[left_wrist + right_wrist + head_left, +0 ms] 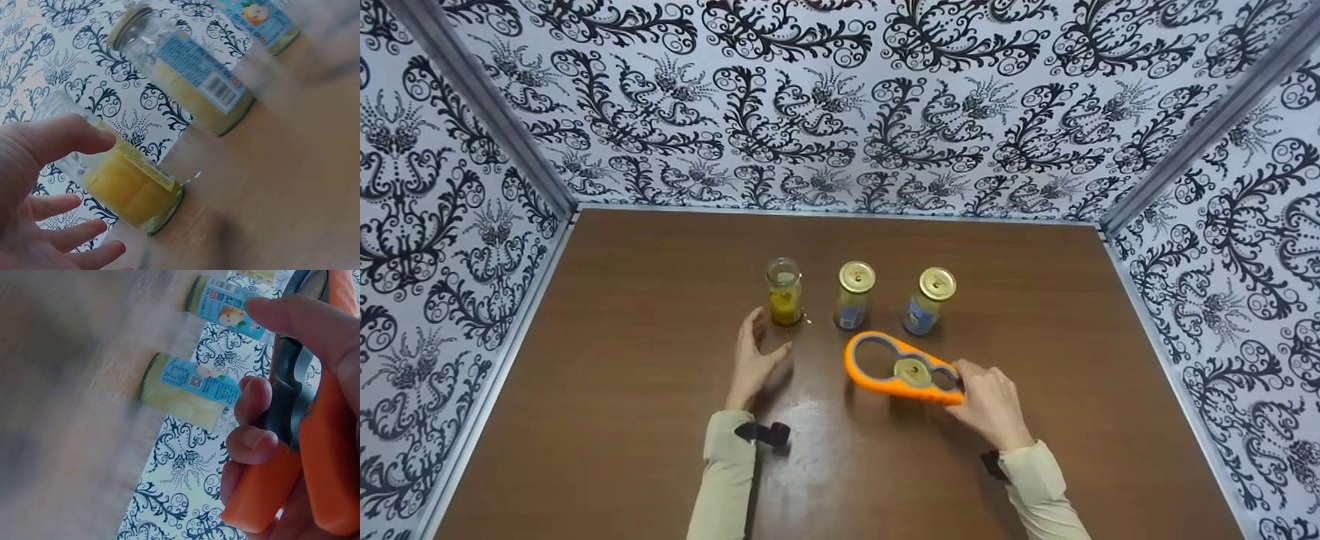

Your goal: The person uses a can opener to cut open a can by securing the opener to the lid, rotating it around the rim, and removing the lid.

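My right hand [990, 401] grips the narrow end of an orange jar opener [885, 387] with grey-lined rings, raised over the table. Inside its middle ring shows a gold lid [913, 371]. A lidless glass jar [785, 304] with yellow contents stands upright at the left of a row. My left hand [754, 367] is beside that jar, holding nothing, thumb and fingers spread apart. In the left wrist view, the thumb overlaps the yellow jar [135, 194]. The right wrist view shows my fingers curled round the opener's orange handle [264, 489].
Two glass jars with gold lids and blue labels, the middle jar [851, 311] and the right jar [921, 315], stand right of the lidless one. The brown table [660, 300] is enclosed by patterned walls [825, 112] at the back and sides.
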A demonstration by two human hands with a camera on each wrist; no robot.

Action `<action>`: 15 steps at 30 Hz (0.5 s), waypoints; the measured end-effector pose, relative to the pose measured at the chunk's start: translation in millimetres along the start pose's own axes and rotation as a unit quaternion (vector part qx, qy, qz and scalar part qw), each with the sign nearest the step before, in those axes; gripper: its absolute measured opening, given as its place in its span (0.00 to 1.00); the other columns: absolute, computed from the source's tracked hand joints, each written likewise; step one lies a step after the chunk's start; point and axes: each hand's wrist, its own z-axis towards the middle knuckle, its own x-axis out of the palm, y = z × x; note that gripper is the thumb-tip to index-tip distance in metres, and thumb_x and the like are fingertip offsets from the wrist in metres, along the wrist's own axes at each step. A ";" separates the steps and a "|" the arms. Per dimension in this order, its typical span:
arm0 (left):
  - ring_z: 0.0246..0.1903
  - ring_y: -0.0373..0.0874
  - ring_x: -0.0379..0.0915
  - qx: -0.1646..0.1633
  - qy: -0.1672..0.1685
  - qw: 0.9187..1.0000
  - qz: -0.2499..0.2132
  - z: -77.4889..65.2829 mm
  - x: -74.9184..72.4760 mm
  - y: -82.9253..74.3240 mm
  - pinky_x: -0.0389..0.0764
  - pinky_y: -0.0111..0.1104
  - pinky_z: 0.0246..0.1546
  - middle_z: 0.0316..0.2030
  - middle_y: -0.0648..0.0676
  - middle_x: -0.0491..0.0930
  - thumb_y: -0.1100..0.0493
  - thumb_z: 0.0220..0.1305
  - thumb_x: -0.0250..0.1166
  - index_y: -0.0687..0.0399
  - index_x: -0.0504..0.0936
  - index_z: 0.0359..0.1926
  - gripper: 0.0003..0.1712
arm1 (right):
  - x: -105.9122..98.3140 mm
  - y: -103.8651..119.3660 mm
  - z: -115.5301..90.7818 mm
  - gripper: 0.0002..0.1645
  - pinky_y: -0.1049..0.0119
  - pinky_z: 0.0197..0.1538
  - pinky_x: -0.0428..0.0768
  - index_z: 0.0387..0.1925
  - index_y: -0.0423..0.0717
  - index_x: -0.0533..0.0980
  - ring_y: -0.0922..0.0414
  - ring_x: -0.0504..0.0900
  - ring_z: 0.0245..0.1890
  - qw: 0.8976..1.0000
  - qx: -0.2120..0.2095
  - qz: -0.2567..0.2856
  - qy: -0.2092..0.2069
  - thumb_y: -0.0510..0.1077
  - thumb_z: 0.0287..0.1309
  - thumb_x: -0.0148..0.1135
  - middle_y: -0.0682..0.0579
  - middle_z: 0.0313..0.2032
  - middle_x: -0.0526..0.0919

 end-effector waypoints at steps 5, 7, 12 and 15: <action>0.62 0.73 0.54 0.028 0.035 0.999 0.005 -6.9 8.8 2.4 0.54 0.57 0.64 0.61 0.79 0.59 0.79 0.50 0.65 0.80 0.59 0.62 0.38 | 0.1 6.0 2.6 0.24 0.56 0.30 0.72 0.32 0.44 0.77 0.51 0.76 0.24 1.000 -0.002 0.018 -0.009 0.49 0.33 0.79 0.52 0.28 0.81; 0.63 0.72 0.54 0.039 0.059 0.997 0.018 -8.8 13.0 1.9 0.54 0.58 0.64 0.61 0.78 0.61 0.77 0.51 0.65 0.79 0.61 0.62 0.37 | -0.6 8.4 3.2 0.24 0.56 0.30 0.72 0.33 0.44 0.77 0.51 0.76 0.24 1.000 -0.001 0.025 -0.015 0.48 0.33 0.79 0.52 0.29 0.82; 0.63 0.72 0.54 0.068 0.113 0.991 -0.029 -12.0 23.5 14.0 0.54 0.59 0.63 0.61 0.76 0.62 0.78 0.57 0.61 0.78 0.63 0.62 0.31 | -0.7 15.0 5.1 0.23 0.56 0.29 0.72 0.32 0.45 0.77 0.51 0.77 0.23 0.999 -0.004 0.028 -0.034 0.49 0.33 0.78 0.53 0.27 0.81; 0.63 0.72 0.53 0.062 0.131 0.986 -0.078 -11.8 30.2 28.6 0.56 0.57 0.63 0.63 0.75 0.60 0.79 0.61 0.57 0.78 0.61 0.63 0.28 | 1.0 19.5 5.9 0.22 0.54 0.29 0.73 0.31 0.46 0.77 0.50 0.77 0.24 0.999 -0.005 0.025 -0.040 0.49 0.33 0.77 0.54 0.27 0.81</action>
